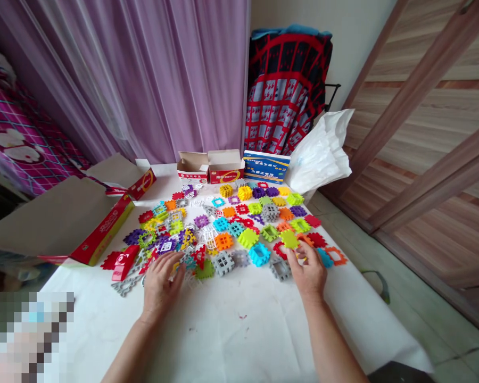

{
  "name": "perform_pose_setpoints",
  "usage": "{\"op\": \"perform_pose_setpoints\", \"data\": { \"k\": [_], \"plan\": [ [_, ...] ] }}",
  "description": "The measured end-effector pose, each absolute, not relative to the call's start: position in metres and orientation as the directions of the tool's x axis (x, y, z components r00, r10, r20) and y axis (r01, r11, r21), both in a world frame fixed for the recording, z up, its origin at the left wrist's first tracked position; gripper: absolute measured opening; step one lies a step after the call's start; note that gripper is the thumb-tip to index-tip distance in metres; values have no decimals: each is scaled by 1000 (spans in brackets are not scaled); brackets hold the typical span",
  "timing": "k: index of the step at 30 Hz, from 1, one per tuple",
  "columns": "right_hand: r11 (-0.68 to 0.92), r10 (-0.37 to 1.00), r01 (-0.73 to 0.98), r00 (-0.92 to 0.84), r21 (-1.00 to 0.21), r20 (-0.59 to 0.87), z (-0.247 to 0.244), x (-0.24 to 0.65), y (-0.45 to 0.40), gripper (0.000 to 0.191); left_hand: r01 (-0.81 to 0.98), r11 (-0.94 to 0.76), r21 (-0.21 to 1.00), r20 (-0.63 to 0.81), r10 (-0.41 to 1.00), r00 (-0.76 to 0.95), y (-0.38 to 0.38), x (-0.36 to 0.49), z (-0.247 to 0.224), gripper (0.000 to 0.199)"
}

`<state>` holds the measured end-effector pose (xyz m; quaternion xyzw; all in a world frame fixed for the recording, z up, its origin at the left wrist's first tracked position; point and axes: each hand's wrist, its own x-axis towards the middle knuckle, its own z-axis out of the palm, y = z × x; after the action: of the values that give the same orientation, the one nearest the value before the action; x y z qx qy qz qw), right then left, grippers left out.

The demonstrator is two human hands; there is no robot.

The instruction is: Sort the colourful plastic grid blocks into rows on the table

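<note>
A: From the head view, where are our hands?

B: Over a white-covered table [231, 330], at the near edge of spread-out coloured plastic pieces [236, 229]. Our right hand [309, 268] appears clamped on a yellow-green square piece [289, 239] above the others, thumb and fingers near its edge, a grip we judge leaves its face uncovered.

A: And the other?

B: Our left hand [162, 279] hovers or rests at the left of the spread, near a long red piece [122, 263]. We see bent fingers with the thumb apart, but cannot tell whether they hold anything.

A: Why this layout?

B: We take the loose spread as keeping most pieces visible and reachable. Two small open cartons [226, 167] and a blue box [266, 167] stand behind, probably so as not to crowd them. A larger open box [104, 229] sits at left.
</note>
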<state>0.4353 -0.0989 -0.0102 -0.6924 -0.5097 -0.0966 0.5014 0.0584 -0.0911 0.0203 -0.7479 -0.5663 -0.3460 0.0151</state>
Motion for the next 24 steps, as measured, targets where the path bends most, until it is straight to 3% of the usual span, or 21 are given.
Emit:
{"op": "perform_pose_setpoints", "data": {
  "k": [3,6,11,13,15,18,21,24],
  "plan": [
    [1,607,788,489,-616,626,-14,439,-99,54,836,-502,223,461,810,363,-97,76,22,27],
    [1,623,786,482,-618,615,-15,438,-99,55,847,-518,119,373,814,445,-96,90,25,28],
    [4,638,763,496,-647,589,-14,435,-100,56,835,-536,125,334,815,474,-86,93,34,15],
    [11,646,753,497,-657,580,-16,435,-100,56,819,-520,242,354,833,424,-81,88,39,16],
    [23,646,749,494,-662,582,-18,437,-100,56,773,-369,516,328,919,219,-76,82,44,19],
    [42,637,756,483,-653,601,-20,438,-100,57,543,-43,839,111,989,-93,-67,74,51,40],
    [50,630,773,467,-632,621,-20,437,-98,59,406,113,907,-65,989,-132,-57,73,54,61],
    [54,630,785,453,-618,631,-19,436,-99,61,296,214,931,-186,975,-119,-49,78,58,66]
  ]
}}
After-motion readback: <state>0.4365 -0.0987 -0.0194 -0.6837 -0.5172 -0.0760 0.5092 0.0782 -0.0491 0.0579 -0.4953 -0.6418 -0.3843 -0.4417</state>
